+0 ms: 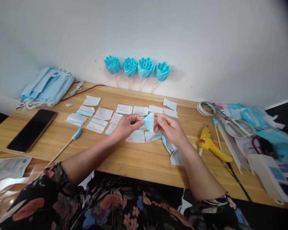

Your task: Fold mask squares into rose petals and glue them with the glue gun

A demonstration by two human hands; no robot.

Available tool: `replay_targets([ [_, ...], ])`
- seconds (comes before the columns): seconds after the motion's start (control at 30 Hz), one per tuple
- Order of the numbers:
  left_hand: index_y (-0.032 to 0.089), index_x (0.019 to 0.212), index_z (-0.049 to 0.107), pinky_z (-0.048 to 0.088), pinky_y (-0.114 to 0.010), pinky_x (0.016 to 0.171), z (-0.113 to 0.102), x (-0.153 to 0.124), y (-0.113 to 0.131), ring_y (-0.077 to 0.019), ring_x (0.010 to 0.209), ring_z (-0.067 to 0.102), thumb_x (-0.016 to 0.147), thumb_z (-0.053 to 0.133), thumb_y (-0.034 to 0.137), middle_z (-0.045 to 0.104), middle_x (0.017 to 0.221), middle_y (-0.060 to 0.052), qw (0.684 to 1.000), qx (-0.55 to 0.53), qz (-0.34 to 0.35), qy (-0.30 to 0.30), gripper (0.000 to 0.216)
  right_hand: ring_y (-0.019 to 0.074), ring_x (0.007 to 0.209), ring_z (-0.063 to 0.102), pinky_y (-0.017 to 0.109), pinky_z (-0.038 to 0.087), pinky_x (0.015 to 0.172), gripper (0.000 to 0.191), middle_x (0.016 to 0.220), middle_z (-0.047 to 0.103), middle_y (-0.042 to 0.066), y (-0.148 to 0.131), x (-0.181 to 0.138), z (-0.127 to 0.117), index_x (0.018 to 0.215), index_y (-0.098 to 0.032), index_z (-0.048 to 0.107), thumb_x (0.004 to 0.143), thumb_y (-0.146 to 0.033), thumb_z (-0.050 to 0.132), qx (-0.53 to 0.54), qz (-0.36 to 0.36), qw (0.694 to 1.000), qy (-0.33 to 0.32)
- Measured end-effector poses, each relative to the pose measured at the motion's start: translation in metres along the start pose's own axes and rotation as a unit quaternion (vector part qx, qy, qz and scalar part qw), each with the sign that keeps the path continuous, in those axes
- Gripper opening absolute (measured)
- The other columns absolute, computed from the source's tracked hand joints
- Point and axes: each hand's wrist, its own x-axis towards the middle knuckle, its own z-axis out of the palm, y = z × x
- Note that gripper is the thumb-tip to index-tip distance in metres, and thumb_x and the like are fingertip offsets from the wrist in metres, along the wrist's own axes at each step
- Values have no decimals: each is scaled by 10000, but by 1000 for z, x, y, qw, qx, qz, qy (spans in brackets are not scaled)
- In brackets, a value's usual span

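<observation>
- Left hand [127, 126]: bare, drawn into a pinch, pointing inward.
- Right hand [171, 128]: bare, pinching likewise, just beside and facing the left.
- Left forearm [92, 156]: bare, slanting forward and inward.
- Right forearm [199, 171]: bare, slanting likewise.

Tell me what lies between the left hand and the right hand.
In the head view, a folded blue-and-white piece fills the gap: the left hand pinches its blue point, and the right hand is at its white edge.
</observation>
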Motion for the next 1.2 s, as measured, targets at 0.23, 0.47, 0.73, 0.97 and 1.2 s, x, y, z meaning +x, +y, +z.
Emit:
replay_targets([
  [0.23,163,658,584,344,-226,549,5,-2,-3,-82,555,413,796,668,380,517,570,31,999,42,23,-22,270,111,578,434,252,354,538,398,617,518,-27,4,-2,8,684,-194,600,825,-556,684,-66,-29,997,5],
  [0.47,158,674,598,319,-230,543,2,-2,-1,-81,557,400,794,649,346,517,581,30,999,41,24,-19,229,122,590,499,262,391,571,375,607,558,-13,1,0,4,655,-193,618,895,-481,603,-109,-46,993,22],
  [0.73,155,674,605,309,-231,542,4,-3,-5,-86,570,390,790,648,360,506,592,29,998,63,18,-25,240,142,718,585,268,457,656,307,771,644,0,-1,-2,4,1029,-233,729,860,-482,669,-37,-43,998,14],
  [0.97,144,693,620,311,-228,548,4,-3,-6,-78,568,389,797,654,344,515,602,29,999,42,9,-28,228,143,734,596,282,468,729,244,752,665,-1,-4,-1,6,781,-204,670,913,-402,617,-68,-73,991,93],
  [1.2,153,648,571,310,-226,543,2,-2,-1,-72,548,385,790,647,306,473,563,47,1000,4,-7,-9,222,160,838,627,303,494,776,329,906,690,17,2,-1,7,1152,-243,683,910,-458,624,13,-45,999,9],
])
